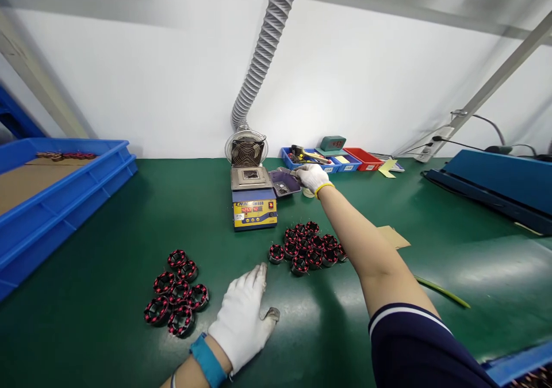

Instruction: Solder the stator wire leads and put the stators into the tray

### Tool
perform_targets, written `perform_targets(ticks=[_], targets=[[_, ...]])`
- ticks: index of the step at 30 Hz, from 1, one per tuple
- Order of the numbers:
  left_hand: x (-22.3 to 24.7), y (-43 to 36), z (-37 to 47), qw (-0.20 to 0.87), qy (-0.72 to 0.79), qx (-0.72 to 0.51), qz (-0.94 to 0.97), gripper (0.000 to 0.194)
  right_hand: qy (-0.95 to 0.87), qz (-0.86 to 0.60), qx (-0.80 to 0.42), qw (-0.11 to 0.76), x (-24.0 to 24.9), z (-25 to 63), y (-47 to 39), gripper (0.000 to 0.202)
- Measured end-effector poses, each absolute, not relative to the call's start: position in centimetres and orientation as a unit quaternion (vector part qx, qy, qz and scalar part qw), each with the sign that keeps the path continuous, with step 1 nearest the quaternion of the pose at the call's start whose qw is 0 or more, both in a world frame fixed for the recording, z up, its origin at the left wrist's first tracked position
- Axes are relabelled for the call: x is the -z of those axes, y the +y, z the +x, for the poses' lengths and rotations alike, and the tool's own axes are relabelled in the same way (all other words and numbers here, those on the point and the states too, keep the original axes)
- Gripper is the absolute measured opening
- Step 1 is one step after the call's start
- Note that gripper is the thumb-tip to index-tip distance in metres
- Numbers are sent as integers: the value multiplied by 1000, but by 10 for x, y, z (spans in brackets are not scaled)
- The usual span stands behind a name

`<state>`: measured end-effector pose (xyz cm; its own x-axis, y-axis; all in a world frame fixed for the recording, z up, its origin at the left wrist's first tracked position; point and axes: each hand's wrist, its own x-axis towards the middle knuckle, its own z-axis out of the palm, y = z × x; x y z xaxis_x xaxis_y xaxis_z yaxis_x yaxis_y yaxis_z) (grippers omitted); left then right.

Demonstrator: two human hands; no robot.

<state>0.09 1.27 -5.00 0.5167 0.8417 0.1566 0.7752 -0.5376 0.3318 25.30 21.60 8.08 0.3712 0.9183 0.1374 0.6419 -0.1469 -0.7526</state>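
Observation:
My left hand [242, 317], in a white glove with grey fingertips, lies open on the green table with the thumb apart. Left of it is a group of black rings with red-pink windings, like motor stators [179, 292]. A larger cluster of the same stators [304, 249] stands beyond it, right of centre. My right hand [313, 178], gloved in white with a yellow cuff, reaches to the right rim of a purple tray [282, 182] with small bits inside. Its fingers are bent together; what they hold is hidden. Beside the tray stands a yellow-and-blue solder pot [254, 204] with a lit display.
A fan and grey duct [269, 43] rise behind the solder pot. Blue and red bins [364, 159] with tools line the wall. A large blue crate [99, 181] is at left, a blue case [495, 184] at right. Cardboard [393, 237] and a green strip [444, 291] lie right of my arm.

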Motion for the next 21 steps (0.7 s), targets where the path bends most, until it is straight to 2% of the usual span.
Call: perform_targets(ticks=[5,9,11,15,17,19,21], targets=[[51,13,0,100,466,-149,867,72,-563,-777,-52,279,-59,253,210,23],[48,13,0,109,467,-131,868,73,-579,-775,-12,251,-61,250,207,32],[45,12,1,115,470,-122,867,74,-592,-759,-10,270,-65,250,206,34],[40,11,2,125,469,-111,867,75,-641,-655,-79,393,-59,241,202,36],[38,11,2,128,468,-109,868,74,-680,-600,-74,415,-52,231,196,36],[37,11,2,131,465,-113,868,75,-729,-570,-12,380,-45,221,188,36],[36,11,1,132,460,-124,869,75,-771,-560,63,296,-42,211,181,37]])
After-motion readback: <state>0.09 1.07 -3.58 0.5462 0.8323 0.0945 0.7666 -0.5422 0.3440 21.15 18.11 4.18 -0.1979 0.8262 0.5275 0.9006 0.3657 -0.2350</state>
